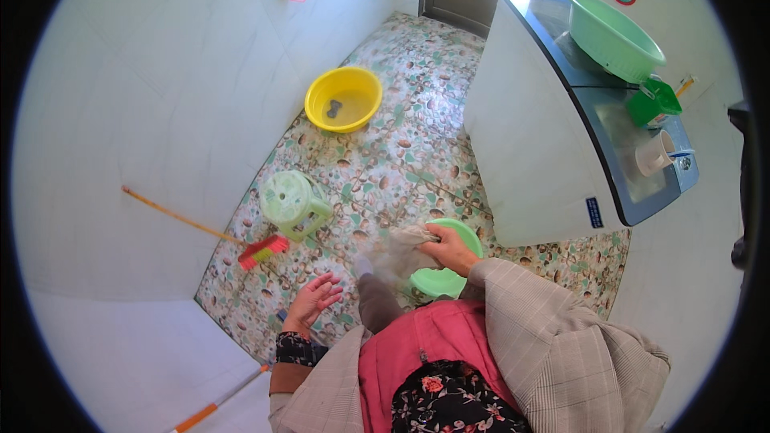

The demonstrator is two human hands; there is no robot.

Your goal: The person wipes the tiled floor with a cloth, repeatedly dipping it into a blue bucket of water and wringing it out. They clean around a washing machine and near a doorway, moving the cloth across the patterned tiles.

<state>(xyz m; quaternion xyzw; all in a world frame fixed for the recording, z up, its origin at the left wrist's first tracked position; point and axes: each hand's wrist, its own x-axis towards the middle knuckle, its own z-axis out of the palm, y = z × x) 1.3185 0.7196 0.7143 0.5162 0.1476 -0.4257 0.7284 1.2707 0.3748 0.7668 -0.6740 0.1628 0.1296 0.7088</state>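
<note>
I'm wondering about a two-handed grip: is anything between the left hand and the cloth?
Nothing visible seems to block the left hand from the cloth in the right hand. The person's lower leg shows between them in the picture, but appears to be lower down.

This looks like a home washroom or laundry room: a washing machine (pixel 525 136) fills the upper right of the frame, and a yellow basin (pixel 363 100) at upper centre, green basin (pixel 467 238) at lower centre and plastic stool (pixel 286 196) left of centre stand on pebble-patterned flooring (pixel 429 152).
</note>
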